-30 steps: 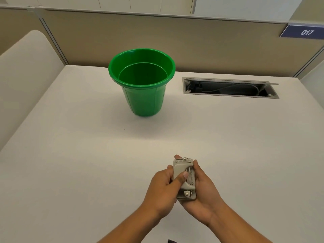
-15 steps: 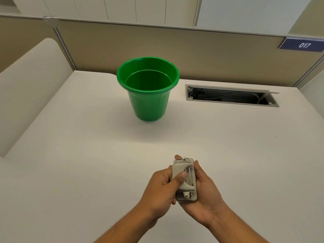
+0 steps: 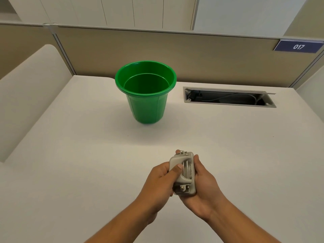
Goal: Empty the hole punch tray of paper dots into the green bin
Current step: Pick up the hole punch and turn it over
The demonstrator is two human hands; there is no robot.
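Between both hands (image 3: 182, 179), hole punch (image 3: 185, 174)

The punch (image 3: 183, 173) shows only its top side; its underside and tray are hidden against the right hand (image 3: 204, 188), so no paper dots can be seen. The left hand (image 3: 162, 181) covers the punch's left edge, with only its thumb across the top, and its other fingers are tucked out of sight. Lettering along the punch's right rim is too small to read. Both forearms are cut off by the bottom edge. The bin (image 3: 145, 95) hides its own floor behind the near wall. Inside the desk's cable slot (image 3: 229, 97) the dark contents cannot be made out beyond a pale cable.
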